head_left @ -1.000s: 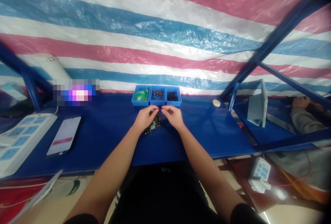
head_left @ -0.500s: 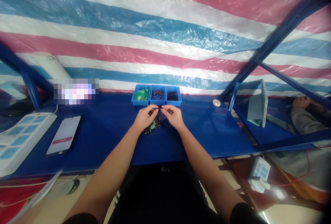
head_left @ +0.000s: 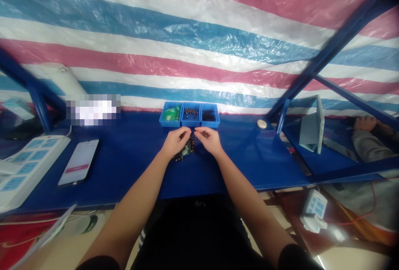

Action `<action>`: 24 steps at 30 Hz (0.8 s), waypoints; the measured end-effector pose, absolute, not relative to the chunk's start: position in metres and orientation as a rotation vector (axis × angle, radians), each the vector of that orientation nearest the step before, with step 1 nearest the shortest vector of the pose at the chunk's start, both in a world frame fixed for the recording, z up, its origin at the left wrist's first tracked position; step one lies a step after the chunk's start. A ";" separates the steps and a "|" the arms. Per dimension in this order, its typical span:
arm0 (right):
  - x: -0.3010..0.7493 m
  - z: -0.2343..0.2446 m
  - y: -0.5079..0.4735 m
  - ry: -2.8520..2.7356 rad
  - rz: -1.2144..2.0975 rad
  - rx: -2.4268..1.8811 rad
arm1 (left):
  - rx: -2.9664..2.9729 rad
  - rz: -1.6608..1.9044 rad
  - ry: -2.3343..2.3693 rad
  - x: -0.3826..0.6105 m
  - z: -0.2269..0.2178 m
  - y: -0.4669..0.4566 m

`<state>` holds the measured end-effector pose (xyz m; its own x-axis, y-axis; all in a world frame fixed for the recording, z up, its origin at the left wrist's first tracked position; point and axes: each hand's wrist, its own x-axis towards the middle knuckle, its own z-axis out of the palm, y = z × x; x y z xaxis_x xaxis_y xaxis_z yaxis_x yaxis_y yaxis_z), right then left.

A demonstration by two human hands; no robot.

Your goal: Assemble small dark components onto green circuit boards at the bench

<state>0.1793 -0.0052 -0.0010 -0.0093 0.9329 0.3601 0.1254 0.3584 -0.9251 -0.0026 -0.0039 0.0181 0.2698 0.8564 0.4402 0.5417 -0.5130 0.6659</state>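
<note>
Pinching away at a little green board (head_left: 184, 152) here. It's small, green with dark bits sticking off it, and too blurry to make out more. It sits on the blue bench (head_left: 131, 153) right in front of me, tucked under my left hand (head_left: 175, 141), which is curled around it and gripping its upper edge. My right hand (head_left: 210, 140) is just at 3 o'clock from it, thumb and forefinger squeezed together with the tips nearly meeting my left fingertips. Whatever is between them is too tiny to tell.

At 12 o'clock from the board, just beyond my knuckles, are three blue bins (head_left: 189, 123) in a row, touching each other. The left one has green stuff (head_left: 171, 114) in it, the middle one small brownish parts (head_left: 190, 113), the right one dark parts (head_left: 208, 116).

Both forearms come in from 6 o'clock and angle toward each other, wrists resting low on the bench.

Further out: a phone (head_left: 78, 163) with its screen lit at 9 o'clock and a white power strip (head_left: 25, 168) beyond it. At 2 o'clock there's a small round white thing (head_left: 262, 123), and past that a grey stand-up panel (head_left: 311, 131). Somebody else's hand (head_left: 364, 123) rests way over at 3 o'clock. A striped tarp (head_left: 199, 33) hangs behind it all.
</note>
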 end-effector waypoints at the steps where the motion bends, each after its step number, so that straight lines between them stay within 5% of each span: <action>1: 0.179 -0.001 -0.005 -1.443 0.860 -1.030 | 2.164 1.119 1.275 -0.002 0.018 -0.004; 24: 0.178 0.001 -0.005 -1.419 0.854 -1.033 | 2.082 1.178 1.228 -0.002 0.013 -0.001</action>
<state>0.1784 -0.0053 0.0008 0.0119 0.9339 0.3572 0.1216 0.3532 -0.9276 -0.0019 -0.0013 0.0127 0.2391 0.8634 0.4443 0.4799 -0.5029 0.7189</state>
